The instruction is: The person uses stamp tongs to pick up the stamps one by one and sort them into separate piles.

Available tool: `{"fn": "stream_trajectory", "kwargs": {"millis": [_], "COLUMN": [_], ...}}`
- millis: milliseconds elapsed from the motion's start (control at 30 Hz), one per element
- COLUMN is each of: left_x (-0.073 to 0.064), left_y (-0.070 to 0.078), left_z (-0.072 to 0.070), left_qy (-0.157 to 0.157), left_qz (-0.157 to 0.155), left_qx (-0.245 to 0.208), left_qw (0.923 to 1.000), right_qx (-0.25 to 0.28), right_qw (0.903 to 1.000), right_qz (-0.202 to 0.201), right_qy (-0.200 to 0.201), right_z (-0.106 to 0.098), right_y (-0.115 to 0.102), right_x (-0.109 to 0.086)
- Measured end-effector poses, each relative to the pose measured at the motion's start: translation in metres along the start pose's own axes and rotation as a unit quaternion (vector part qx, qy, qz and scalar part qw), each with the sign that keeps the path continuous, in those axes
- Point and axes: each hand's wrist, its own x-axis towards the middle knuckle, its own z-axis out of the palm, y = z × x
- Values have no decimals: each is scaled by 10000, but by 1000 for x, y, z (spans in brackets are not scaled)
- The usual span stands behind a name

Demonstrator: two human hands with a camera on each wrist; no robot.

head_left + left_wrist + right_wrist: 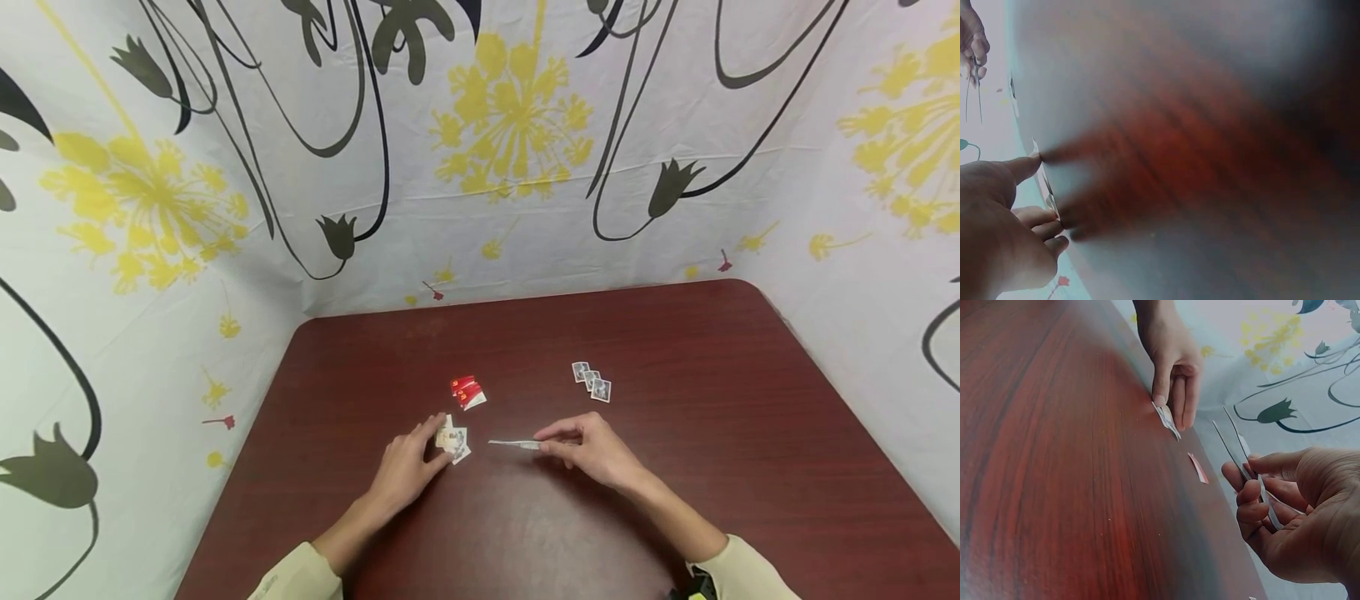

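My left hand (408, 467) rests on a small group of overlapping cream paper pieces (454, 440), which look like postage stamps. Its thumb touches one side of the group and its fingertips the other, as the left wrist view also shows. In my right hand (592, 450) I hold metal tweezers (513, 443) between thumb and fingers. Their tips point left toward the cream pieces, stand apart from them, and have nothing between them. In the right wrist view the two arms of the tweezers (1235, 447) are spread.
Red-and-white paper pieces (468, 392) lie overlapped just beyond the left hand. Farther right, three grey stamp-like pieces (592, 381) with white borders form a slanting row. The dark red wooden table (675, 350) meets patterned cloth walls (517, 242) at its back and sides.
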Motion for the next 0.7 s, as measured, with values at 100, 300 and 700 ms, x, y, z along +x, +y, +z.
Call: {"fn": "stream_trajectory", "kwargs": {"millis": [100, 300, 700], "left_x": [5, 9, 10], "left_y": [-2, -5, -5], "left_z": [1, 2, 1], "left_qy": [-107, -292, -248], "left_qz": [74, 134, 30], "left_qx": [-89, -275, -551], "left_qw": [9999, 9991, 9982], "right_qx": [-78, -385, -903], "right_qw": [10000, 9991, 9951], "right_qz": [-30, -176, -326], "right_qy": [16, 71, 254], "right_z": [-1, 0, 8], "right_y": [1, 2, 10], "right_x": [3, 13, 39]}}
